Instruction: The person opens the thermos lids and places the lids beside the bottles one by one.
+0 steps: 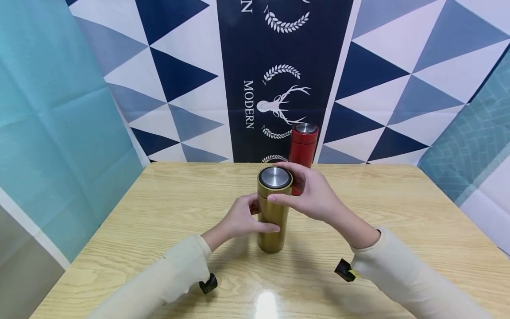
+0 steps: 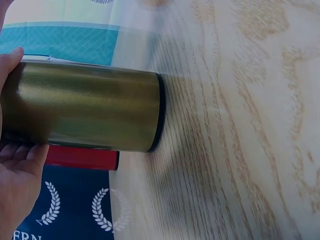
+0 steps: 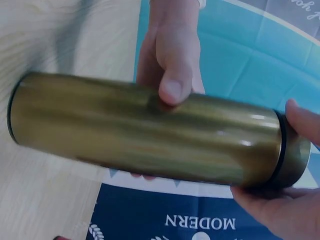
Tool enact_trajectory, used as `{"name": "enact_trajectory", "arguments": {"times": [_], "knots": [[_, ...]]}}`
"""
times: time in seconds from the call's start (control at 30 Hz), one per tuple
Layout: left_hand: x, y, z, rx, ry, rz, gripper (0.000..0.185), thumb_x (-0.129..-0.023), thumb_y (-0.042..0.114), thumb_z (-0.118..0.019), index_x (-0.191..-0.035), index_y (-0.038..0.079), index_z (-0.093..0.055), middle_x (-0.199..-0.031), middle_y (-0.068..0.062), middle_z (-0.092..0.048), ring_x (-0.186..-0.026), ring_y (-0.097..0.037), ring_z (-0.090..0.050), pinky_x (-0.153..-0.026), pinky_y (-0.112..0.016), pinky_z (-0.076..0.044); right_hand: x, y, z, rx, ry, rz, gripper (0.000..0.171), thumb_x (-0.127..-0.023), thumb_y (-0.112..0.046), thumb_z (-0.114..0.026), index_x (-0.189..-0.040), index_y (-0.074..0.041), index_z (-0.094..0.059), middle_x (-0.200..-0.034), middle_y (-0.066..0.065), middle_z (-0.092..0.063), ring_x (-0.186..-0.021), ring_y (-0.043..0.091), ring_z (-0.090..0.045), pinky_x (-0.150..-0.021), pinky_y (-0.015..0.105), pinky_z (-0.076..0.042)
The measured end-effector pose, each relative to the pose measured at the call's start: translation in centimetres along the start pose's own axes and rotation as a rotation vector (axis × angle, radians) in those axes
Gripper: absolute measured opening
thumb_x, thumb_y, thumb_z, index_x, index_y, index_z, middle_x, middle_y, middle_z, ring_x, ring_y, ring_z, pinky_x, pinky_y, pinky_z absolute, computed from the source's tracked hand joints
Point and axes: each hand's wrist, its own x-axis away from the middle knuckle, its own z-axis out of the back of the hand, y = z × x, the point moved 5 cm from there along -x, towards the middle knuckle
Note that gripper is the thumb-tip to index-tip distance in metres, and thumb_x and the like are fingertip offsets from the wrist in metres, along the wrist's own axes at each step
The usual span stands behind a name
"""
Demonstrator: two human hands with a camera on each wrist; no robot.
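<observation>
A gold thermos flask (image 1: 272,221) with a steel-topped lid (image 1: 275,178) is upright near the middle of the table. My left hand (image 1: 243,217) grips its body, thumb across the near side, as the right wrist view also shows on the flask (image 3: 150,130). Around the lid, my right hand (image 1: 312,195) curls its thumb and fingers. The left wrist view shows the dark-rimmed base of the flask (image 2: 115,110) close to the tabletop; whether it touches I cannot tell. Behind the right hand stands a red thermos flask (image 1: 303,148), partly hidden.
The light wood table (image 1: 179,190) ends at a patterned backdrop (image 1: 191,88) with triangles and a dark printed strip. A teal cloth (image 1: 59,110) hangs at the left. Small black devices (image 1: 208,283) sit by both wrists.
</observation>
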Motion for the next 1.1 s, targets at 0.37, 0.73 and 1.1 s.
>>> {"name": "enact_trajectory", "arguments": {"times": [0.37,0.73,1.1], "knots": [[-0.1,0.1,0.1,0.008,-0.016,0.004,0.057,-0.068,0.021,-0.086,-0.119,0.013,-0.062,-0.116,-0.003,-0.069,-0.104,-0.013,-0.067,-0.095,-0.026,-0.054,-0.9,-0.3,0.7,0.031,-0.119,0.084,0.066,-0.076,-0.018,-0.081,-0.134,-0.007,-0.053,-0.122,0.011,-0.065,-0.112,0.026,-0.066,-0.097,0.041,-0.054],[-0.1,-0.1,0.2,0.013,-0.012,0.01,0.055,-0.068,0.021,-0.086,-0.117,0.012,-0.063,-0.114,-0.004,-0.069,-0.103,-0.012,-0.067,-0.094,-0.027,-0.054,-1.7,-0.4,1.1,0.046,-0.225,0.09,0.065,-0.076,-0.018,-0.082,-0.133,-0.007,-0.053,-0.123,0.012,-0.065,-0.114,0.027,-0.064,-0.097,0.042,-0.054],[0.0,0.2,0.2,0.007,-0.015,0.004,0.055,-0.068,0.021,-0.086,-0.117,0.012,-0.063,-0.115,-0.004,-0.069,-0.102,-0.011,-0.067,-0.093,-0.026,-0.054,-2.5,0.2,1.4,-0.022,-0.34,0.114,0.066,-0.075,-0.013,-0.081,-0.134,-0.004,-0.052,-0.126,0.015,-0.063,-0.114,0.027,-0.064,-0.096,0.039,-0.054]]}}
